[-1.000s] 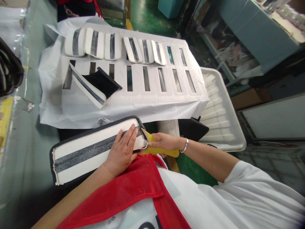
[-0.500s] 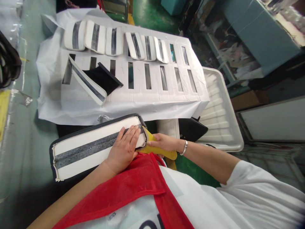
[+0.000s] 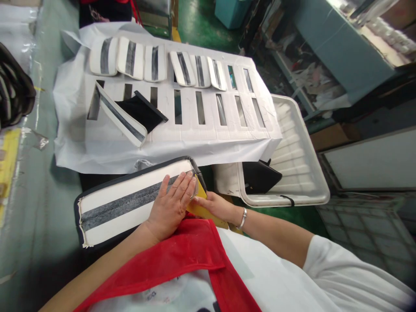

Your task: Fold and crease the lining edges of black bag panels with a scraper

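A long white panel (image 3: 130,190) with a grey stripe and a black border lies tilted in front of my body. My left hand (image 3: 170,203) rests flat on its right part, fingers stretched out and lying close together. At the panel's right end my right hand (image 3: 216,207) grips a flat yellow tool (image 3: 202,185); its front edge is against the panel's end, partly hidden by my left fingers. Beyond the panel, a curved white piece (image 3: 121,119) with a grey stripe and black cloth (image 3: 141,110) rests on a white slotted board (image 3: 188,130).
Several small white striped pads (image 3: 155,63) lie along the board's far side. A white plastic tub (image 3: 300,147) holding a black piece (image 3: 260,177) stands at the right. A grey-green table (image 3: 48,186) runs along the left, with black items (image 3: 14,86) on it.
The yellow tool has moved left and further in at the panel's right end, with my right hand closer to my left. The view has shifted slightly.
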Motion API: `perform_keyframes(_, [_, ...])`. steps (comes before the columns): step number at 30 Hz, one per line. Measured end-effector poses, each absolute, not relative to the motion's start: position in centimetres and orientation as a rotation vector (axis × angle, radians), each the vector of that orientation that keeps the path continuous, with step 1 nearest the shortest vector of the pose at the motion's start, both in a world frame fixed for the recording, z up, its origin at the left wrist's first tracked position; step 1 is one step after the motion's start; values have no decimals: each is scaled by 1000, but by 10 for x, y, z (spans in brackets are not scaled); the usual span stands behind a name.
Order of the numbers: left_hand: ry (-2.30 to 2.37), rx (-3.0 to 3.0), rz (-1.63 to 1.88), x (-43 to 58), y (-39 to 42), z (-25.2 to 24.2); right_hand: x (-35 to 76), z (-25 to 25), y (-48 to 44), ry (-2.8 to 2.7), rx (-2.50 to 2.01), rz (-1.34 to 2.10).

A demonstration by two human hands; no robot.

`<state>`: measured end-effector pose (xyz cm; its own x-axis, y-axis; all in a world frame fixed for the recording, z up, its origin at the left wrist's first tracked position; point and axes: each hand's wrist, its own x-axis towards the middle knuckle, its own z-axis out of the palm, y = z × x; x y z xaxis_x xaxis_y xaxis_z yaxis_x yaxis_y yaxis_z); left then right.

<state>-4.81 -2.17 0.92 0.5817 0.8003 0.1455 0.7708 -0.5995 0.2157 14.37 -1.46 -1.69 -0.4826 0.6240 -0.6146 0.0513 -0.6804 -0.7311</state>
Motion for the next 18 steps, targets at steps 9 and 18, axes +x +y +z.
perform_keyframes(9, [1436,2571,482,-76,-1,36,98,-10,-44,-627,-1374,2197])
perform_keyframes(18, [1193,2683,151,-21,34,2,82,-2,-51,-451,-1437,2232])
